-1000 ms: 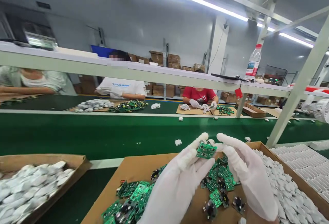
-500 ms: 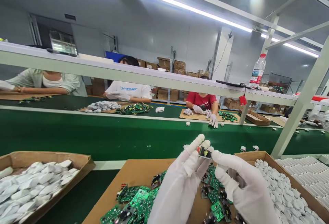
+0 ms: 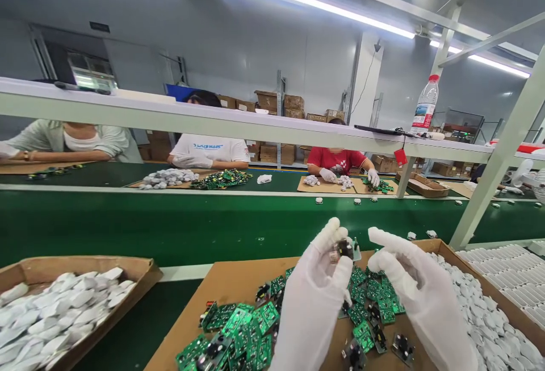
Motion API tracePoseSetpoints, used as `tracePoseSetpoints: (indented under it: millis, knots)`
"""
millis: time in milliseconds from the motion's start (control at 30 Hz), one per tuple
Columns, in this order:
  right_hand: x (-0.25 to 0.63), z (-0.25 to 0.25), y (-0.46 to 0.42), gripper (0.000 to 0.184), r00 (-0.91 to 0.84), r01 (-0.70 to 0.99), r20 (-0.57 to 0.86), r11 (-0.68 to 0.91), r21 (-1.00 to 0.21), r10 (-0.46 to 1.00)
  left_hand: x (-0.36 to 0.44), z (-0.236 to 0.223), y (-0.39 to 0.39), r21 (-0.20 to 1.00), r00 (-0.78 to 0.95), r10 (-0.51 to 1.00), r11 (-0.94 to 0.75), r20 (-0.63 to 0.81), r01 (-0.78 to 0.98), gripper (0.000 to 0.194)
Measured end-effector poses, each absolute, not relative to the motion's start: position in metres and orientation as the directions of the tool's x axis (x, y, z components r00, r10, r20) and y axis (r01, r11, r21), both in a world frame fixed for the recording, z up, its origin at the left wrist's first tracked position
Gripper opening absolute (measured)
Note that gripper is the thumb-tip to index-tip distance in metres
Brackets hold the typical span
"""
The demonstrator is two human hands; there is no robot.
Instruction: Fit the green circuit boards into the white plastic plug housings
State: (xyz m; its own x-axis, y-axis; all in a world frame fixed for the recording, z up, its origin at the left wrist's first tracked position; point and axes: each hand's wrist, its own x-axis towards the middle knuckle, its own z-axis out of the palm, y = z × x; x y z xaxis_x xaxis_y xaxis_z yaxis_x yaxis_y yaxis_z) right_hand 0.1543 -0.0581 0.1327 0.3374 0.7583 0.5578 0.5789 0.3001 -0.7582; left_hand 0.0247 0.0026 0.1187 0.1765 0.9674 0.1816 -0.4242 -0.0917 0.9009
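White gloves cover both of my hands. In my left hand (image 3: 317, 286) I grip a small circuit board (image 3: 346, 249) with dark components, raised above the cardboard sheet (image 3: 238, 271). My right hand (image 3: 409, 286) is just to the right of it, thumb and fingers apart and nothing between them. Loose green circuit boards (image 3: 242, 328) lie in a heap left of my wrists. More green boards (image 3: 374, 297) are spread between and below my hands, some with their black components facing up.
A carton of white pieces (image 3: 55, 314) stands at left, another carton of white pieces (image 3: 489, 320) at right. White parts in rows (image 3: 506, 269) lie beyond it. A green conveyor belt (image 3: 170, 223) crosses ahead, carrying small white pieces. Co-workers sit opposite; a frame post (image 3: 489, 161) rises at right.
My right hand has come away from the circuit board and opened. The board has turned in my left hand. Opposite, a co-worker's hand has moved from the belt to a pile of green boards.
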Motion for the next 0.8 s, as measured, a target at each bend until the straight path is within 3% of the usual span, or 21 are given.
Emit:
tracePoseSetpoints:
  millis: [100, 200, 300, 400, 533, 633, 800]
  knots:
    - [0.153, 0.135, -0.064, 0.04, 0.234, 0.586, 0.525, 0.312, -0.748, 0.818, 0.028, 0.108, 0.002, 0.907, 0.054, 0.921, -0.367, 0.385, -0.206, 0.061]
    - [0.151, 0.138, -0.064, 0.039, 0.18, 0.562, 0.486, 0.316, -0.764, 0.855, 0.026, 0.097, 0.002, 0.782, 0.053, 0.78, -0.624, 0.624, -0.019, 0.059]
    - [0.153, 0.139, -0.06, 0.032, 0.174, 0.49, 0.48, 0.347, -0.8, 0.86, 0.019, 0.093, 0.004, 0.648, 0.149, 0.648, -0.76, 0.747, 0.06, 0.058]
    - [0.157, 0.139, -0.058, 0.026, 0.198, 0.391, 0.492, 0.392, -0.833, 0.848, 0.012, 0.097, -0.001, 0.69, 0.248, 0.66, -0.723, 0.709, -0.049, 0.057]
    - [0.162, 0.137, -0.058, 0.024, 0.161, 0.265, 0.479, 0.43, -0.863, 0.863, 0.009, 0.112, -0.012, 0.823, 0.18, 0.841, -0.417, 0.51, -0.385, 0.051]
    - [0.16, 0.138, -0.057, 0.027, 0.113, 0.279, 0.477, 0.433, -0.857, 0.872, 0.006, 0.121, -0.011, 0.881, 0.139, 0.906, -0.34, 0.401, -0.328, 0.042]
    - [0.157, 0.139, -0.058, 0.028, 0.051, 0.326, 0.472, 0.432, -0.841, 0.88, 0.002, 0.125, 0.003, 0.911, 0.097, 0.924, -0.339, 0.369, -0.235, 0.038]
